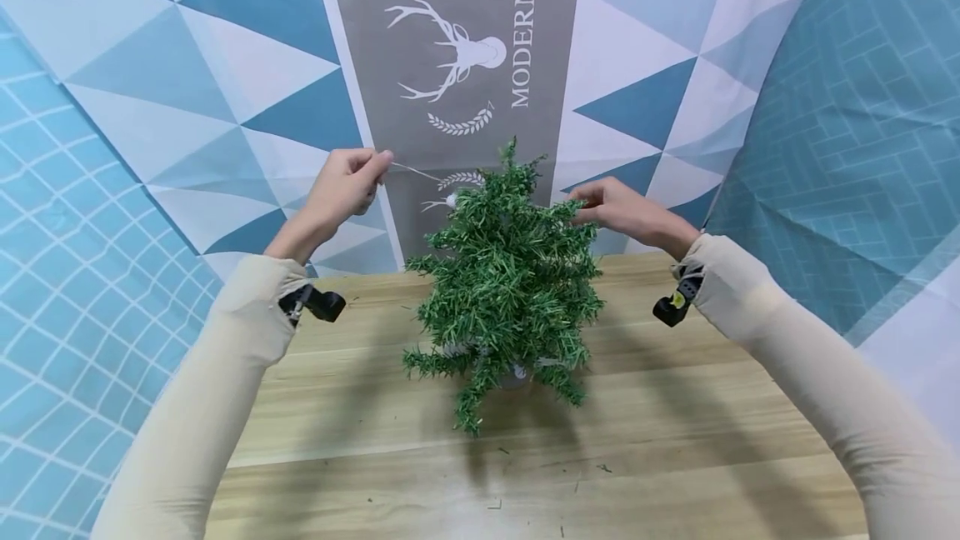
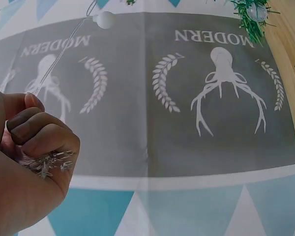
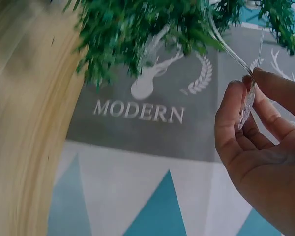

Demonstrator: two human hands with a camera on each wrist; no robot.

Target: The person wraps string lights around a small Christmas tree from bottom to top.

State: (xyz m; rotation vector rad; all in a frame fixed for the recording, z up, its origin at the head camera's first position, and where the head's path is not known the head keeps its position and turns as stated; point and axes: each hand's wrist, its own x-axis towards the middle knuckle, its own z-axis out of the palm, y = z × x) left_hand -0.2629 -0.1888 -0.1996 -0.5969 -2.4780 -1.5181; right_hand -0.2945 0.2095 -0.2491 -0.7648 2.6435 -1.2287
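Note:
A small green artificial Christmas tree (image 1: 506, 290) stands upright on the wooden table. To its left, my left hand (image 1: 348, 186) pinches the thin clear wire of a string light (image 2: 59, 59), which stretches toward the upper branches. Clear snowflake-like pieces (image 2: 49, 164) show in that hand's curled fingers, and a white ball (image 2: 105, 19) hangs on the wire beyond. At the tree's right side, my right hand (image 1: 618, 208) pinches the wire (image 3: 231, 51) between thumb and fingertips. A clear plastic decoration (image 3: 247, 108) hangs from that pinch. The branches hide the wire behind the tree.
The table (image 1: 360, 423) carries small green bits fallen from the tree. Right behind it hangs a patterned cloth (image 1: 637, 23) with triangles and a grey deer panel. Blue tiled-pattern cloth (image 1: 67, 273) closes the left side.

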